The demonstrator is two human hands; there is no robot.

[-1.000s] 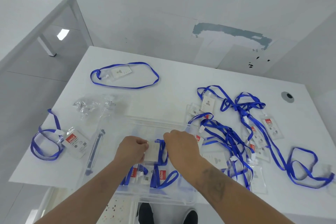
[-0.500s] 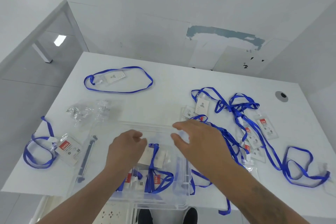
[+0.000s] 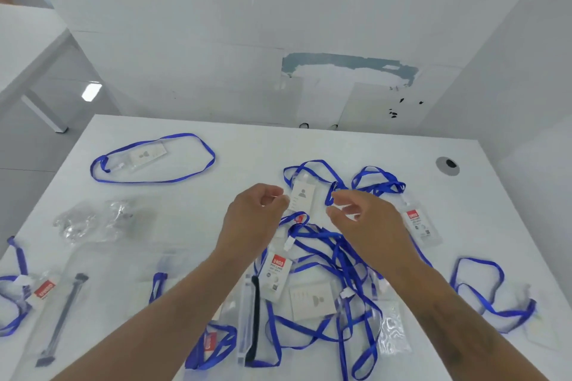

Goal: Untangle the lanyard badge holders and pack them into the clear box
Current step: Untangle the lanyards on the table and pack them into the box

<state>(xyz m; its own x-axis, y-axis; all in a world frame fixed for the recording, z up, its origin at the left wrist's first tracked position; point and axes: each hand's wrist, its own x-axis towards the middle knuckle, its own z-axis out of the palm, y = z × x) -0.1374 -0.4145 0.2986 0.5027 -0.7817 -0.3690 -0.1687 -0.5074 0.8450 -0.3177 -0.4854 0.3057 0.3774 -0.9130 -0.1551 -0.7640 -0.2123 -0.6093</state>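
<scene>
Left grip loosely curled, empty; right grip spread; clear box seemingly holds lanyards

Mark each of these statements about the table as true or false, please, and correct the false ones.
1. Both hands reach toward the white badge card in the tangled pile. True: the left hand and the right hand flank it.
2. The lanyards are red. False: the tangled lanyards are blue; only the card labels are red.
3. One lanyard loop lies apart at the far left of the table. True.
4. The right hand holds a badge lifted high. False: its fingers are loosely curled and seem to grip nothing.
5. A crumpled clear plastic bag lies left of the hands. True.
</scene>
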